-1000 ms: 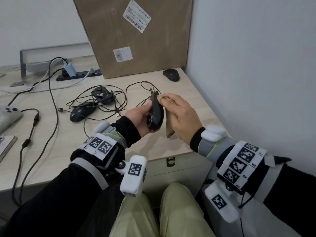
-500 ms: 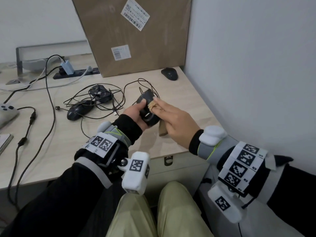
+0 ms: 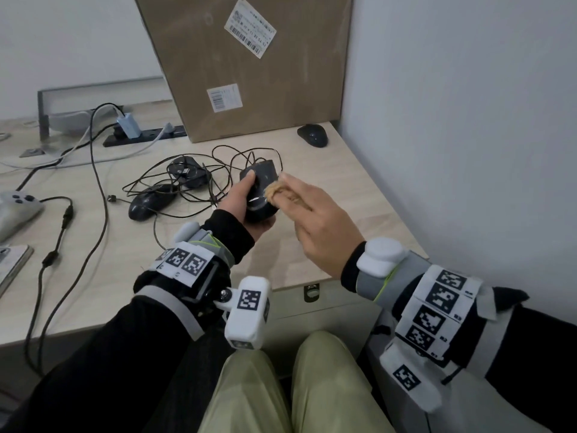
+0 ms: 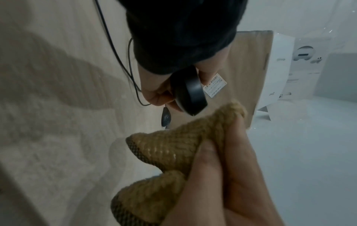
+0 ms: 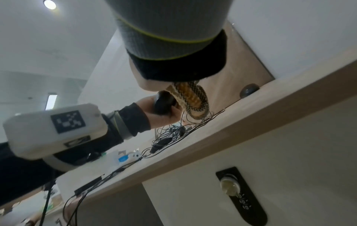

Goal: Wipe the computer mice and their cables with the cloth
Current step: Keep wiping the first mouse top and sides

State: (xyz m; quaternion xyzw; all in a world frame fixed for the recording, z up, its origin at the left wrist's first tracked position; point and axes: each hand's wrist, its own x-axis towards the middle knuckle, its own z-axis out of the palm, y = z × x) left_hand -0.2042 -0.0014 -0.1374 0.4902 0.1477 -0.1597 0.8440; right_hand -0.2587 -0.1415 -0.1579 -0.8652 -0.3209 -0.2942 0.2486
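Observation:
My left hand (image 3: 242, 198) grips a black wired mouse (image 3: 261, 185) above the desk, top face up, thumb on its left side. My right hand (image 3: 299, 201) holds a tan knitted cloth (image 3: 275, 192) and presses it against the mouse's right side. In the left wrist view the thumb pinches the cloth (image 4: 173, 146) against the fingers, just below the mouse (image 4: 190, 94). The right wrist view shows the cloth (image 5: 193, 99) hanging beside the mouse (image 5: 163, 104). Two more black mice (image 3: 150, 203) (image 3: 187, 174) lie in a tangle of thin cables (image 3: 218, 157).
A fourth black mouse (image 3: 312, 135) sits at the back right by the wall. A large cardboard box (image 3: 249, 67) leans behind the cables. A power strip (image 3: 140, 139), a grey game controller (image 3: 15, 210) and thick cables lie to the left. A drawer lock (image 3: 310, 292) is below the desk edge.
The mouse turned from standing on edge to top face up in my left hand. My right hand with the cloth slid from its upper end onto its right side.

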